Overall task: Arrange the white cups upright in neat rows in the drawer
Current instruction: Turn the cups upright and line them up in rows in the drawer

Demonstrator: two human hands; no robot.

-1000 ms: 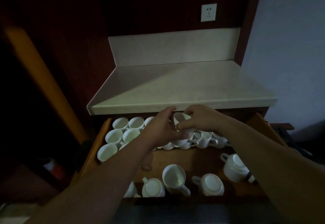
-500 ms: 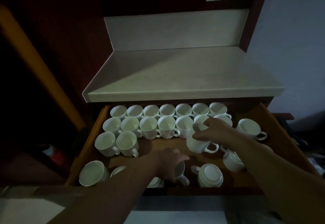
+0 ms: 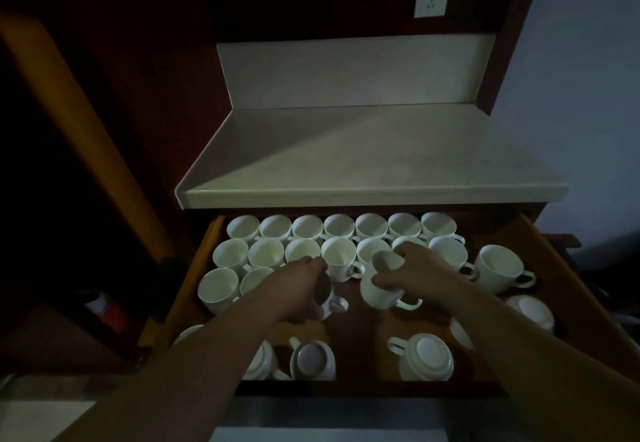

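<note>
We see left hand (image 3: 298, 291) gripping white ceramic cup (image 3: 329, 306); right hand (image 3: 419, 273) gripping second white ceramic cup (image 3: 377, 295); upright cup rows (image 3: 339, 227) beyond both.

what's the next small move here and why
Probably the left hand should set its cup down upright beside the second third-row cup. That row looks only two cups long, while both rows behind run much longer. The right hand grips another cup that could follow.
</note>
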